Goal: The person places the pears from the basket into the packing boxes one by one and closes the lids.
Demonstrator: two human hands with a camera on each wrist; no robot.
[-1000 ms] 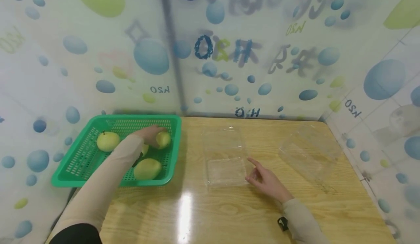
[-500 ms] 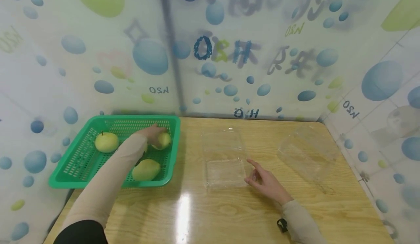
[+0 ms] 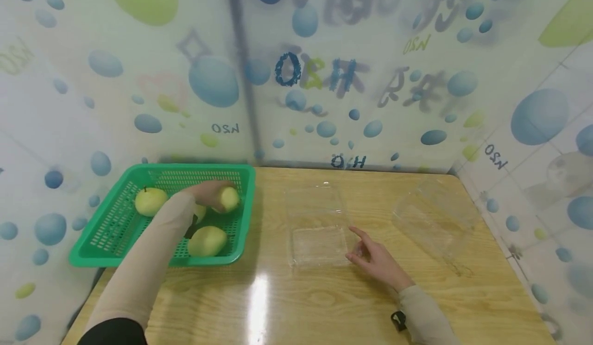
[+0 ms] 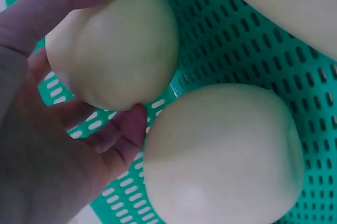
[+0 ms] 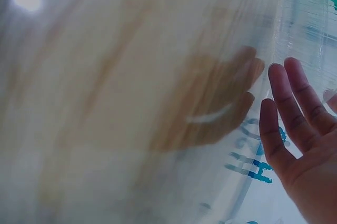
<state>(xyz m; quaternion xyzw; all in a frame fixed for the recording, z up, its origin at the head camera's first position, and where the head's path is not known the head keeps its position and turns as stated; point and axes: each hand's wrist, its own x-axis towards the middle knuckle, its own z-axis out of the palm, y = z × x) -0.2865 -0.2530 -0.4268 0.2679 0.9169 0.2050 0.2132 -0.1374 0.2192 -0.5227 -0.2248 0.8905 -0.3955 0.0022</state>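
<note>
In the head view my left hand (image 3: 209, 194) reaches into the green basket (image 3: 250, 216) and grips a pale yellow-green pear (image 3: 229, 200) near its right end. The left wrist view shows the thumb over the top of this pear (image 4: 118, 45) and fingers curled beneath it. Another pear (image 4: 224, 155) lies right beside the hand. My right hand (image 3: 381, 263) is at the right edge of a clear plastic clamshell box (image 3: 319, 246), which lies unfolded on the table. Its fingers are relaxed and apart in the right wrist view; whether they touch the box I cannot tell.
Other pears lie in the basket, one at the left (image 3: 151, 202) and one at the front (image 3: 207, 241). A second clear plastic box (image 3: 428, 221) lies at the right of the wooden table (image 3: 319, 309). A patterned wall covering (image 3: 324, 103) closes off the back.
The left hand stays at the same pear, its wrist and fingers shifting only slightly. My right hand and both boxes remain in place.
</note>
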